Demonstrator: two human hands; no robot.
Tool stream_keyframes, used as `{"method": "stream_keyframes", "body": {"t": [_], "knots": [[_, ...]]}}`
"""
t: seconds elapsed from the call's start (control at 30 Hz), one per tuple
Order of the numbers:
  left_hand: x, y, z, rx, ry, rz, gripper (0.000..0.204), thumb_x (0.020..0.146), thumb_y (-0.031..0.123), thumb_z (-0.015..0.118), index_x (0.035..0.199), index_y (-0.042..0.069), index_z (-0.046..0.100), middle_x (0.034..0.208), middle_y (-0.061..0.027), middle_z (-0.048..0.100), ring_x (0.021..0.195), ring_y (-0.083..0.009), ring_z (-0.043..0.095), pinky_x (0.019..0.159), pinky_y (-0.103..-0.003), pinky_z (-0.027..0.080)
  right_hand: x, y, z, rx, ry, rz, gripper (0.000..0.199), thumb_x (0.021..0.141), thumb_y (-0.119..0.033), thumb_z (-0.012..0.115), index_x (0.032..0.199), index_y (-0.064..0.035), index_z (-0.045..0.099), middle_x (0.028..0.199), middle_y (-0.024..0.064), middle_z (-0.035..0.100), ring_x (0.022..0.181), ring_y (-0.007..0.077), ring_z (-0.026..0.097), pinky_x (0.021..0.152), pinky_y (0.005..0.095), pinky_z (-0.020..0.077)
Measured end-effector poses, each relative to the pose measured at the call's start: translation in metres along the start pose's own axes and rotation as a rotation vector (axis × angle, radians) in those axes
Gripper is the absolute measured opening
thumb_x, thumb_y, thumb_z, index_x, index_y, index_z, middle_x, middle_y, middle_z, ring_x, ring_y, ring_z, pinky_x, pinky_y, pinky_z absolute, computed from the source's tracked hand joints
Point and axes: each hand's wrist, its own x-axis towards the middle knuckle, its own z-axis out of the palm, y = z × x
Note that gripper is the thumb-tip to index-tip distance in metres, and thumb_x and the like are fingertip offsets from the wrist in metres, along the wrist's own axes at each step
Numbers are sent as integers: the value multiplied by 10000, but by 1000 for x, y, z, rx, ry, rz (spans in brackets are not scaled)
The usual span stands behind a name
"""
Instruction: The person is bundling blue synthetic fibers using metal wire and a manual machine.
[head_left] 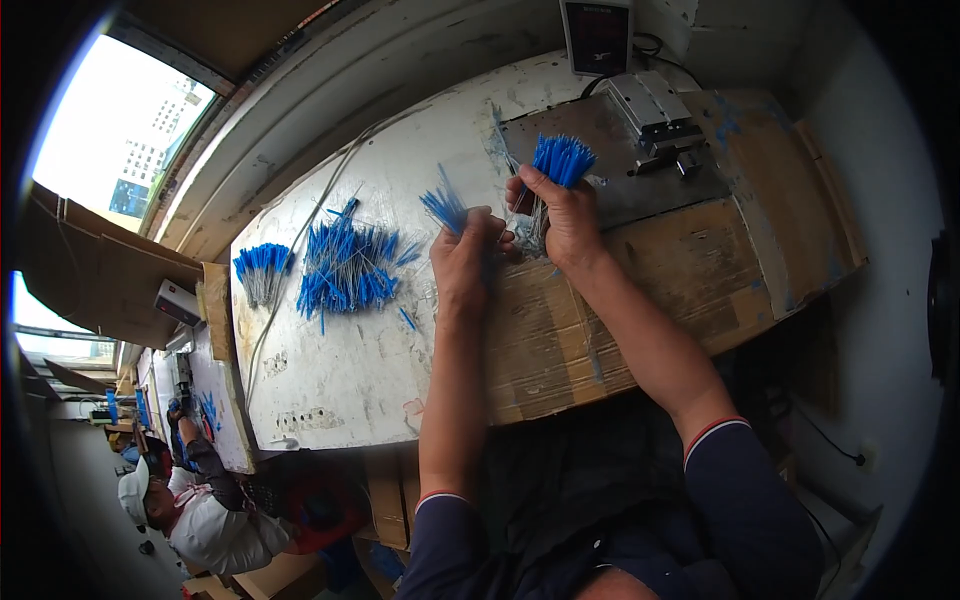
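Note:
My right hand (570, 215) is closed around a thick, upright bunch of blue-tipped wires (563, 160), its thumb pressed across the thin stems. To its left, my left hand (467, 255) pinches a smaller bunch of blue-tipped wires (441, 207), slightly smeared by motion. The two hands are apart, above the edge where the white tabletop (370, 390) meets the cardboard (520, 345). A loose, tangled pile of blue-tipped wires (347, 265) lies left of my left hand. Farther left rests a neater fanned bundle of the same wires (263, 272).
A metal device (652, 112) sits on a dark plate (650, 180) at the back right, behind it a dark display box (598, 38). A cable (300, 235) crosses the tabletop. At lower left, a co-worker in a white cap (133, 492) works at another table (215, 395).

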Motion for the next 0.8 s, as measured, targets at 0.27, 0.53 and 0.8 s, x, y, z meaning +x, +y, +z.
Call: {"method": "stream_keyframes", "body": {"t": [0.27, 0.53, 0.8], "knots": [[0, 0, -18, 264, -283, -81, 223, 1037, 226, 625, 1112, 28, 694, 786, -44, 671, 571, -87, 562, 516, -213, 430, 6, -18, -3, -105, -120, 32, 182, 872, -160, 799, 817, -56, 660, 699, 32, 629, 541, 107, 566, 494, 272, 449], [-4, 3, -17, 421, -393, -171, 217, 1019, 213, 641, 1133, 39, 702, 767, 8, 652, 612, -58, 554, 542, -200, 421, 4, -28, -5, -219, -298, 101, 171, 847, -143, 798, 787, -58, 662, 701, 24, 630, 558, 98, 568, 547, 251, 458], [0, 7, -17, 264, -320, -138, 326, 1045, 242, 603, 1282, 18, 619, 749, -19, 621, 559, -71, 520, 489, -213, 407, 19, -38, -4, 166, 142, -122, 143, 882, -155, 755, 888, -45, 664, 782, 69, 679, 633, 172, 635, 587, 328, 529]]}}
